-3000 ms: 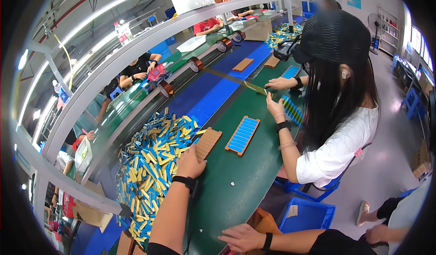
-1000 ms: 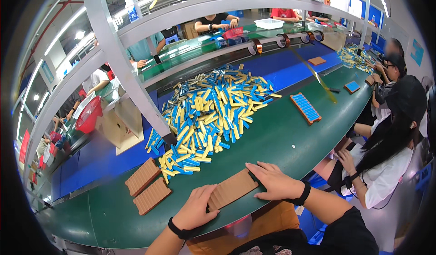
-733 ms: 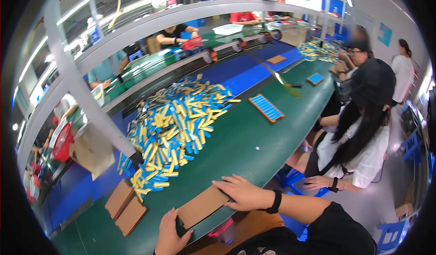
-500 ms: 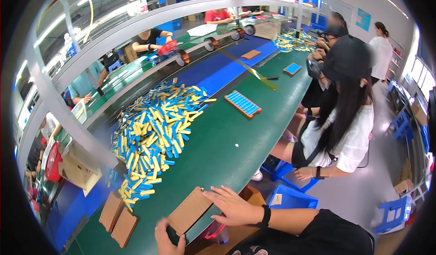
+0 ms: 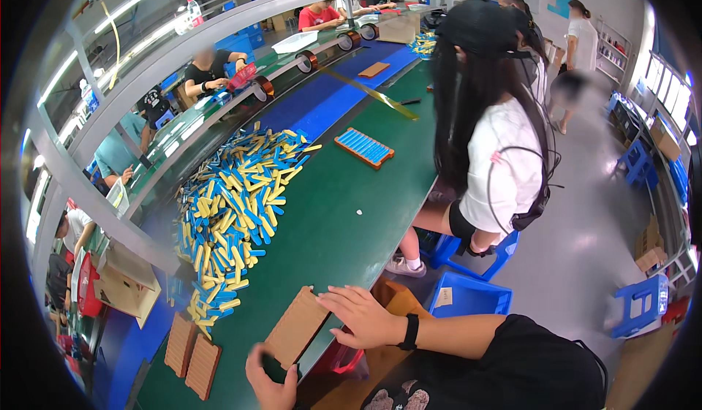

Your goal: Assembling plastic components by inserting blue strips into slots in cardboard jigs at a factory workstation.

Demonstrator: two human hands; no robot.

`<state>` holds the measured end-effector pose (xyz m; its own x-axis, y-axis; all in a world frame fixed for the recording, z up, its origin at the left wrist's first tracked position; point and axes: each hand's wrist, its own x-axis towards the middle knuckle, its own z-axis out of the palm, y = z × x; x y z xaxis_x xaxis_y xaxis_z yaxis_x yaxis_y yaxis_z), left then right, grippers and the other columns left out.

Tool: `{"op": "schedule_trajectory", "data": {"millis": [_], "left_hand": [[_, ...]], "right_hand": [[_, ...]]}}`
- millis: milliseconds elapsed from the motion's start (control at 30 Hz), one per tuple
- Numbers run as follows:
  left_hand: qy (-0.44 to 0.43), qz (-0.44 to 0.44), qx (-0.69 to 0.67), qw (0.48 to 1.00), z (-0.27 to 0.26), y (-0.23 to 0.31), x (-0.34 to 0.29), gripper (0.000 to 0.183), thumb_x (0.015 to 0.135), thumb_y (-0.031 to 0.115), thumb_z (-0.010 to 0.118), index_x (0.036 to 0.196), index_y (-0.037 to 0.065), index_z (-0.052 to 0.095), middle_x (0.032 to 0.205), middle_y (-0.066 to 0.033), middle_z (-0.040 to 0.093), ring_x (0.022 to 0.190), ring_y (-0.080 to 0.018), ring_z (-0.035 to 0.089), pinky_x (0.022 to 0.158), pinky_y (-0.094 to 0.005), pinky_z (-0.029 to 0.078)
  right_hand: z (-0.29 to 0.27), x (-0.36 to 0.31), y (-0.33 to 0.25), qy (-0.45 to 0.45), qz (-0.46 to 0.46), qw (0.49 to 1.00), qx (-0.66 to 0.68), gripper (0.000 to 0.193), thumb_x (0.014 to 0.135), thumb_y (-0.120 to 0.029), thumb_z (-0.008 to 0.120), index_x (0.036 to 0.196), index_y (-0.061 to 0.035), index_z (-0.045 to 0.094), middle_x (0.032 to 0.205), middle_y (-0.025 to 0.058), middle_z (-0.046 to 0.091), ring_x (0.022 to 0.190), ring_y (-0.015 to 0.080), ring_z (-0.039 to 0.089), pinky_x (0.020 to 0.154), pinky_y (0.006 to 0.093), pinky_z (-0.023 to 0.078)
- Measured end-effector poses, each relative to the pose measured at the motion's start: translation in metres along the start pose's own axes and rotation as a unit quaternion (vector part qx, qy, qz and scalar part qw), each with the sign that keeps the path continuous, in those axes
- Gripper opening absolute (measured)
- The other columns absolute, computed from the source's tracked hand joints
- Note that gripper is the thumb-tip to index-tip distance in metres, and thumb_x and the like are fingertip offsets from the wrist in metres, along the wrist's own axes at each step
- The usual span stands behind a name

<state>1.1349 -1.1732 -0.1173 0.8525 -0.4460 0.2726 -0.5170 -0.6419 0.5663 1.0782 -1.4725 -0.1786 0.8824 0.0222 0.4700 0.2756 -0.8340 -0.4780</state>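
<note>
A brown-orange slotted tray [image 5: 297, 327] lies on the green work surface [image 5: 329, 242] before me, its ridged face up. At its near end, my left hand [image 5: 271, 382] curves round, thumb and fingers at the two corners. The spread fingers of my right hand [image 5: 365, 318] rest on the tray's far right corner. Left of it, two similar trays [image 5: 180, 344] lie side by side. Beyond them spreads a big heap of blue and yellow flat strips [image 5: 234, 216]. Farther off stands an orange tray filled with blue strips [image 5: 364, 148].
A co-worker in a white shirt [image 5: 493, 165] sits along the right edge. Blue bins [image 5: 472, 294] stand on the floor beside me. A metal frame [image 5: 110, 198] with tape rolls [image 5: 307, 62] crosses above the line. A blue belt [image 5: 318, 110] runs behind the heap.
My view has shifted, so the bench appears farther left. The seated co-worker now appears more upright and nearer. Both my hands stay at the tray, which looks slightly turned.
</note>
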Motion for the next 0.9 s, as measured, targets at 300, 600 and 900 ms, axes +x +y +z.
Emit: {"op": "schedule_trajectory", "data": {"millis": [300, 600, 900], "left_hand": [[0.006, -0.020, -0.023, 1.000, 0.012, -0.022, -0.010, 0.091, 0.084, 0.010, 0.087, 0.163, -0.002, 0.044, 0.159, -0.0251, 0.053, 0.148, -0.0418, 0.052, 0.128, -0.0494, 0.038], [0.007, -0.035, -0.037, 0.999, 0.012, -0.020, -0.012, 0.088, 0.086, 0.008, 0.084, 0.164, -0.002, 0.044, 0.159, -0.0245, 0.053, 0.149, -0.0405, 0.051, 0.128, -0.0494, 0.038], [0.010, 0.002, -0.006, 1.000, 0.004, 0.006, -0.004, 0.080, 0.093, 0.026, 0.089, 0.158, -0.004, 0.053, 0.152, -0.0300, 0.059, 0.141, -0.0467, 0.056, 0.122, -0.0529, 0.043]], "right_hand": [[-0.001, 0.002, -0.002, 0.021, -0.014, 1.000, 0.007, 0.077, 0.095, -0.031, 0.075, 0.161, -0.0001, 0.048, 0.158, 0.0195, 0.059, 0.150, 0.0399, 0.052, 0.125, 0.0558, 0.037], [-0.002, 0.000, -0.002, 0.021, -0.021, 1.000, 0.007, 0.080, 0.096, -0.030, 0.075, 0.164, -0.0019, 0.045, 0.162, 0.0179, 0.057, 0.149, 0.0405, 0.053, 0.126, 0.0550, 0.038], [0.001, -0.004, 0.004, 0.033, -0.028, 0.999, 0.020, 0.079, 0.099, -0.029, 0.074, 0.165, 0.0003, 0.044, 0.162, 0.0215, 0.055, 0.151, 0.0421, 0.051, 0.127, 0.0539, 0.037]]}}
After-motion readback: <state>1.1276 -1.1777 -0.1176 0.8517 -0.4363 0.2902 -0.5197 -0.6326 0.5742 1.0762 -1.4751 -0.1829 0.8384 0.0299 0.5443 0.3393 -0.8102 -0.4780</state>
